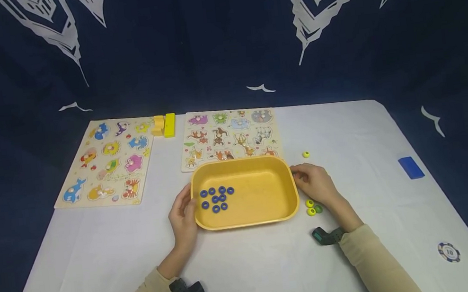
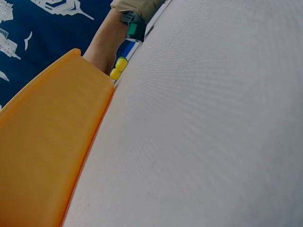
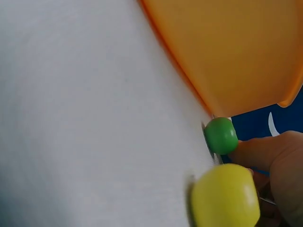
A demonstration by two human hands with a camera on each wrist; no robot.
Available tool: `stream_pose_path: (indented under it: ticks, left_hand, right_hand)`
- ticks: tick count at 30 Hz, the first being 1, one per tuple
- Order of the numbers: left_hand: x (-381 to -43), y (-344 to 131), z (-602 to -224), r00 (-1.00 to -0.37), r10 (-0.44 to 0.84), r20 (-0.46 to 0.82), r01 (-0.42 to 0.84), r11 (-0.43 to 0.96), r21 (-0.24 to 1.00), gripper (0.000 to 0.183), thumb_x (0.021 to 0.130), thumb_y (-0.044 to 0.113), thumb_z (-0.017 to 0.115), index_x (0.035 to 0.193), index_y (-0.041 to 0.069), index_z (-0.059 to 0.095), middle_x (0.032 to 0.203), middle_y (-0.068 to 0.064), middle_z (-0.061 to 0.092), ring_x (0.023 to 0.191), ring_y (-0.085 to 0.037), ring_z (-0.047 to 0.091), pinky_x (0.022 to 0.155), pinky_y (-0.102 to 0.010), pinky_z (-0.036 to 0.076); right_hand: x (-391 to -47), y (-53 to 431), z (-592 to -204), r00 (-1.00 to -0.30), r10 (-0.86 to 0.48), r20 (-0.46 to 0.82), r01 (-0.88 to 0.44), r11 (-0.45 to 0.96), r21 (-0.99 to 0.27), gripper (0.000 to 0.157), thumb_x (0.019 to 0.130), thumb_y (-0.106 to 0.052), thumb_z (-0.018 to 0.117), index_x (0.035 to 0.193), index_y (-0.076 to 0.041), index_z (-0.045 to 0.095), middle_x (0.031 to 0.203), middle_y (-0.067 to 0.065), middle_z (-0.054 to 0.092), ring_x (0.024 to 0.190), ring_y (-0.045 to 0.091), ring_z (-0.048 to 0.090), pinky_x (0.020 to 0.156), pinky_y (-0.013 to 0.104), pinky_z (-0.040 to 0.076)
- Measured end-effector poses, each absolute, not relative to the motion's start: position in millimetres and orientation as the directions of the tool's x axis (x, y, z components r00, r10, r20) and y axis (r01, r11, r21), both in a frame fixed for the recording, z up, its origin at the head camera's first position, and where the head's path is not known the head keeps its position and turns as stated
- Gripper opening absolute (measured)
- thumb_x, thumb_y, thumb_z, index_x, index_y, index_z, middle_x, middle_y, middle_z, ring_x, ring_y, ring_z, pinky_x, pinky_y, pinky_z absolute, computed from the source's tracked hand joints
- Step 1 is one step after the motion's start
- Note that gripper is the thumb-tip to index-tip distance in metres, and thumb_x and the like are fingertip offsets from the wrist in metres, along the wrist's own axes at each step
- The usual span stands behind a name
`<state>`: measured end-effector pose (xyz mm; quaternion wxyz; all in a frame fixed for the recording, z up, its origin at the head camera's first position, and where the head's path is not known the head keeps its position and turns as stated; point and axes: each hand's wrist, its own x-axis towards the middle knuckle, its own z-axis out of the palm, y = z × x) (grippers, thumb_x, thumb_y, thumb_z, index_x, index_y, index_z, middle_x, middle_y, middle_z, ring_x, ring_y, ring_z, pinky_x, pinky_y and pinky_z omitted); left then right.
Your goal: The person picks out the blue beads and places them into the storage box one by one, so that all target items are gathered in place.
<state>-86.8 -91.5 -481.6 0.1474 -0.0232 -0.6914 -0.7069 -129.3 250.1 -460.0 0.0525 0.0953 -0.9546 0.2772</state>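
Observation:
A yellow plastic tray [image 1: 261, 198] stands at the middle of the table with several blue ring-shaped beads [image 1: 215, 199] grouped in its left half. My left hand [image 1: 183, 220] holds the tray's left end, thumb near the rim and fingers along the outer wall. At the opposite end, my right hand [image 1: 315, 182] has curled fingers right at the rim; its fingertips are partly hidden. Just below that hand lie yellow beads [image 1: 311, 211] and a green bead [image 1: 318, 209]. The right wrist view shows the green bead [image 3: 221, 135] beside the thumb, near the tray's corner.
Another yellow bead [image 1: 306, 154] lies beyond the right hand. Two wooden animal puzzle boards [image 1: 111, 178] [image 1: 229, 137] sit at the back, the right one overlapped by the tray. Yellow blocks [image 1: 169, 125] stand between them. Far right are a blue block [image 1: 411, 168] and a poker chip [image 1: 449, 252].

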Motion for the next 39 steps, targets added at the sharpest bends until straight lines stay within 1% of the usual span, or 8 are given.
stream_pose_path:
  ticks: [6,8,10,14,19,24,31,39]
  left_hand:
    - [-87,-89,-482,-0.959,-0.164,0.231,0.235,-0.007,0.972,0.039,0.088,0.005,0.047,0.126,0.010,0.047,0.125,-0.007,0.050,0.113,-0.022,0.048,0.094,-0.027,0.046]
    - [-87,-89,-482,-0.959,-0.163,0.231,0.235,-0.009,0.972,0.038,0.088,0.004,0.047,0.126,0.009,0.047,0.125,-0.008,0.050,0.113,-0.023,0.048,0.093,-0.026,0.047]
    - [-88,-89,-482,-0.959,-0.166,0.231,0.235,-0.006,0.972,0.039,0.088,0.003,0.047,0.126,0.010,0.047,0.125,-0.008,0.050,0.113,-0.023,0.048,0.093,-0.026,0.046]
    - [-89,-89,-481,-0.955,-0.181,0.237,0.242,-0.009,0.970,0.038,0.088,0.002,0.047,0.126,0.009,0.047,0.124,-0.009,0.051,0.113,-0.024,0.048,0.094,-0.025,0.046]
    - [-92,-88,-481,-0.951,-0.200,0.234,0.242,-0.014,0.970,0.038,0.087,0.001,0.048,0.124,0.008,0.049,0.123,-0.009,0.052,0.111,-0.024,0.050,0.093,-0.026,0.047]
    - [-92,-84,-484,-0.952,-0.205,0.228,0.235,-0.012,0.972,0.038,0.087,0.001,0.048,0.124,0.009,0.049,0.123,-0.009,0.052,0.112,-0.024,0.049,0.092,-0.023,0.047]
    - [-90,-81,-481,-0.955,-0.193,0.223,0.233,-0.028,0.972,0.038,0.087,-0.001,0.047,0.125,0.006,0.048,0.123,-0.013,0.052,0.112,-0.029,0.048,0.093,-0.027,0.047]
    - [-81,-77,-458,-0.956,-0.172,0.239,0.240,0.012,0.971,0.039,0.086,-0.004,0.045,0.125,-0.004,0.044,0.124,-0.019,0.049,0.112,-0.035,0.046,0.093,-0.031,0.047]
  right_hand:
    - [-128,255,-451,-0.973,-0.099,0.211,-0.198,0.825,-0.529,0.025,0.082,-0.027,0.062,0.102,-0.011,0.063,0.075,-0.001,0.057,0.056,0.012,0.043,0.042,0.022,0.037]
    - [-128,255,-441,-0.962,-0.038,0.270,-0.185,0.817,-0.547,0.027,0.082,-0.031,0.062,0.101,-0.012,0.062,0.075,-0.002,0.055,0.057,0.013,0.042,0.039,0.029,0.037]
    - [-128,251,-428,-0.943,-0.008,0.333,-0.207,0.797,-0.567,0.028,0.081,-0.031,0.063,0.100,-0.010,0.062,0.076,-0.002,0.055,0.059,0.013,0.042,0.040,0.030,0.037]
    - [-129,229,-396,-0.922,-0.072,0.379,-0.301,0.750,-0.589,0.024,0.080,-0.027,0.065,0.096,-0.009,0.063,0.074,-0.002,0.056,0.059,0.012,0.043,0.041,0.024,0.036]
    - [-135,188,-379,-0.921,-0.285,0.266,-0.389,0.702,-0.597,0.018,0.080,-0.025,0.065,0.091,-0.012,0.064,0.071,-0.005,0.056,0.057,0.010,0.044,0.043,0.018,0.037]
    - [-141,155,-394,-0.911,-0.404,0.087,-0.373,0.712,-0.594,0.013,0.078,-0.025,0.067,0.086,-0.015,0.063,0.068,-0.009,0.057,0.056,0.007,0.047,0.048,0.019,0.042]
    - [-136,128,-418,-0.907,-0.414,-0.078,-0.312,0.785,-0.535,0.017,0.074,-0.029,0.069,0.082,-0.016,0.062,0.061,-0.010,0.054,0.055,0.006,0.048,0.049,0.021,0.041]
    - [-132,116,-426,-0.905,-0.404,-0.133,-0.286,0.810,-0.512,0.017,0.074,-0.028,0.070,0.081,-0.014,0.062,0.059,-0.010,0.054,0.054,0.006,0.048,0.047,0.020,0.041]
